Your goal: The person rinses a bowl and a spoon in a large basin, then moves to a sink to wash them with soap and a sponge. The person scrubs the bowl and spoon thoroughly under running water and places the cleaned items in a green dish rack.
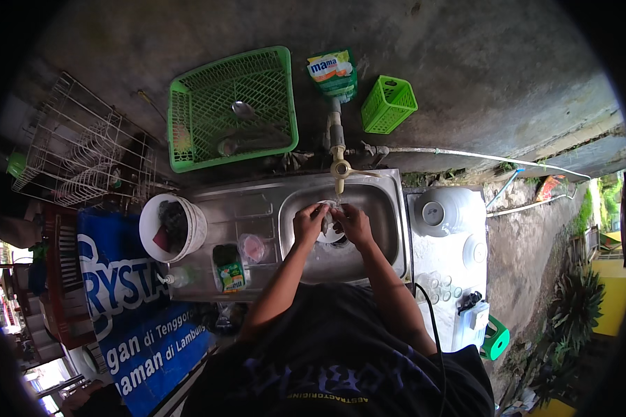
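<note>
Under the faucet (340,169), my left hand (309,223) pinches a small greyish item (325,223), too small and shaded to identify. My right hand (356,225) is just beside it, fingers curled inward near the same item; whether it grips anything is hidden. A thin stream of water falls from the spout between both hands. Below them a white dish (332,235) sits in the stainless steel sink basin (381,250), partly covered by my fingers.
Left on the drainboard (208,195) stand a white bucket (197,229), a pink-filled clear container (252,247) and a sponge with its green packet (230,275). A green basket (229,70) holding spoons hangs above. Overturned bowls (441,211) and glasses (438,292) rest at right.
</note>
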`<state>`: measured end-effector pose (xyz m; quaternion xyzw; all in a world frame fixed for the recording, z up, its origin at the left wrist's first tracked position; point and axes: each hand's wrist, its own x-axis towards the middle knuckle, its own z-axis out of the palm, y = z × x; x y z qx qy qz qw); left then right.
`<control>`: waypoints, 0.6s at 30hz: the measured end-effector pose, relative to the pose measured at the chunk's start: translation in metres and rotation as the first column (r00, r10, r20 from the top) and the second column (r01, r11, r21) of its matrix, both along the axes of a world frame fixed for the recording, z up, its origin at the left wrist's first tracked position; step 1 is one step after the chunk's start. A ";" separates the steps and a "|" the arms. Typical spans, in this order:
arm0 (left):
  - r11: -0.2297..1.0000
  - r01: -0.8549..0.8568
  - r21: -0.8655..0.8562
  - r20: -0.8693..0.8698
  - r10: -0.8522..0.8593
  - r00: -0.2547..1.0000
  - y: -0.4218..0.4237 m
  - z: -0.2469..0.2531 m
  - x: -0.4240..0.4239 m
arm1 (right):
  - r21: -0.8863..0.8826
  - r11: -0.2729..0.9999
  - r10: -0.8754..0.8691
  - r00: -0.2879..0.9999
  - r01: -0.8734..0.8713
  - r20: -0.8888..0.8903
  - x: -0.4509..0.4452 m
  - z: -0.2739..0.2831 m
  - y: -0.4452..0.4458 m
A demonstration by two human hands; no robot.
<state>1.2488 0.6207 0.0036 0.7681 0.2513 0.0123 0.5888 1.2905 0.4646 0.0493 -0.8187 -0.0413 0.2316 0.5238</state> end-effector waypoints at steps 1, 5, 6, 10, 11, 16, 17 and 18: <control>0.987 0.030 -0.161 0.049 -0.022 0.999 -0.006 0.001 0.002 | -0.030 0.998 -0.048 0.999 0.049 0.025 0.002 -0.012 -0.006; 0.941 0.100 -0.322 0.112 -0.067 0.991 -0.013 0.004 0.007 | -0.007 0.991 -0.137 0.991 0.137 -0.007 0.006 -0.031 -0.005; 0.985 0.115 -0.127 0.103 -0.103 0.989 -0.015 0.008 0.011 | 0.058 0.985 -0.160 0.987 0.161 -0.029 0.008 -0.047 -0.009; 0.990 0.048 -0.131 -0.147 -0.067 0.987 -0.016 0.032 0.016 | 0.584 0.743 -0.213 0.942 0.328 -0.258 0.002 -0.048 0.002; 0.993 0.069 -0.092 -0.120 -0.080 0.990 -0.015 0.034 0.016 | 0.575 0.769 -0.173 0.956 0.281 -0.235 0.001 -0.040 0.001; 0.922 -0.004 -0.386 0.089 0.042 0.995 -0.017 0.009 0.008 | 0.330 0.928 -0.091 0.963 0.175 -0.253 0.005 -0.010 -0.008; 0.864 -0.025 -0.503 0.126 0.102 0.987 -0.018 0.000 0.005 | 0.270 0.945 -0.106 0.953 0.186 -0.285 0.005 -0.010 -0.009; 0.878 -0.047 -0.476 0.149 0.134 0.980 -0.021 0.000 0.004 | 0.361 0.898 -0.127 0.932 0.254 -0.340 0.004 -0.015 -0.011</control>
